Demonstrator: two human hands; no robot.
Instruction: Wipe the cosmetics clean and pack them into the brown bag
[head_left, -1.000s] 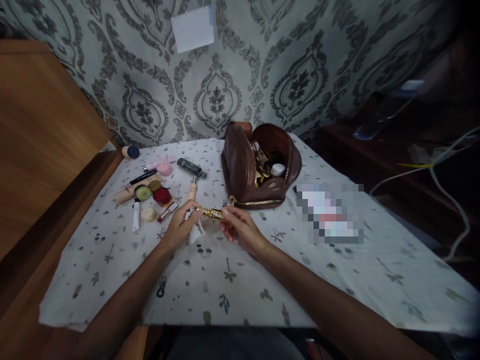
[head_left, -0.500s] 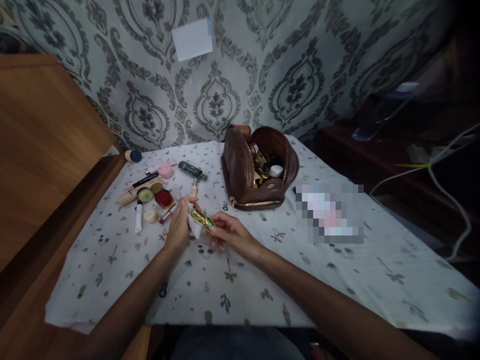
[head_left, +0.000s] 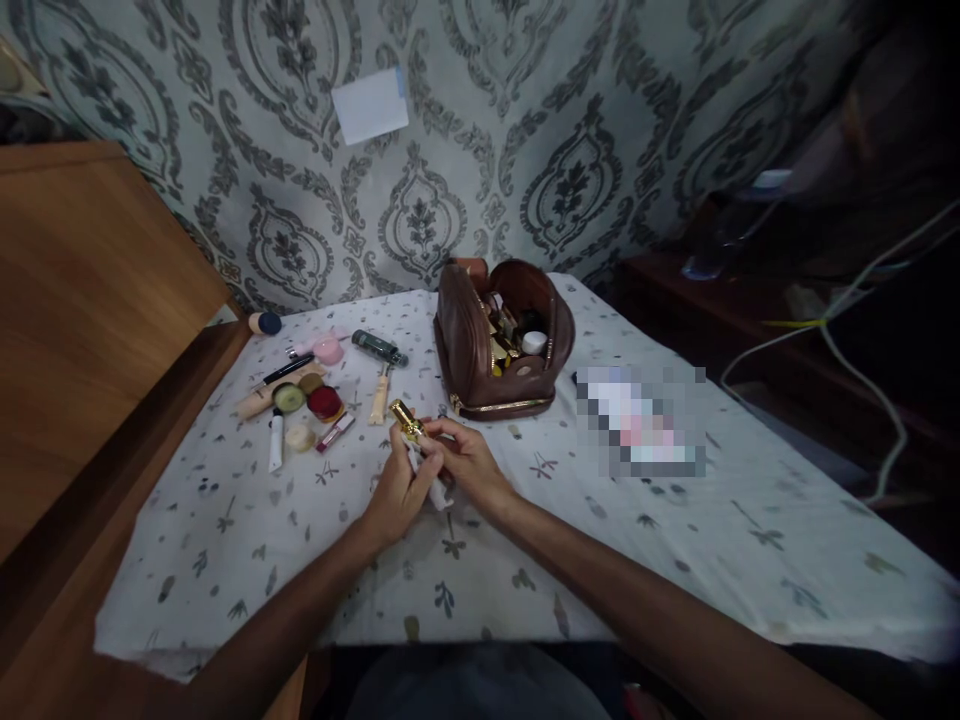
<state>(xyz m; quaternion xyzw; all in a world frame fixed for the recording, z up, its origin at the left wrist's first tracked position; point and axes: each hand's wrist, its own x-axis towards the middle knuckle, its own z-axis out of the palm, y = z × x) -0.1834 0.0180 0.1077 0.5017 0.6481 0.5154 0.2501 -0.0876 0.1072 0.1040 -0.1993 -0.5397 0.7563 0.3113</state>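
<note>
My two hands meet over the near middle of the table. A shiny gold tube, lipstick-like in shape, points up and away between them. My right hand is closed, its fingers on the tube's lower part. My left hand is closed around a white wipe, which lies against the tube's lower end and hangs out below the fingers. The fingers partly hide the tube. Just beyond my hands lies a small beige tube, and to the left a dark pink lip gloss.
An unzipped brown cosmetic bag with several items inside stands beyond my hands. Left lie a red jar, a green-lidded jar, a white tube, a dark green bottle and other cosmetics. A blurred-out object lies right.
My left hand has moved right and nearer, bringing the wipe against the gold tube's lower end. The tube now points up more steeply. The view has shifted slightly.
</note>
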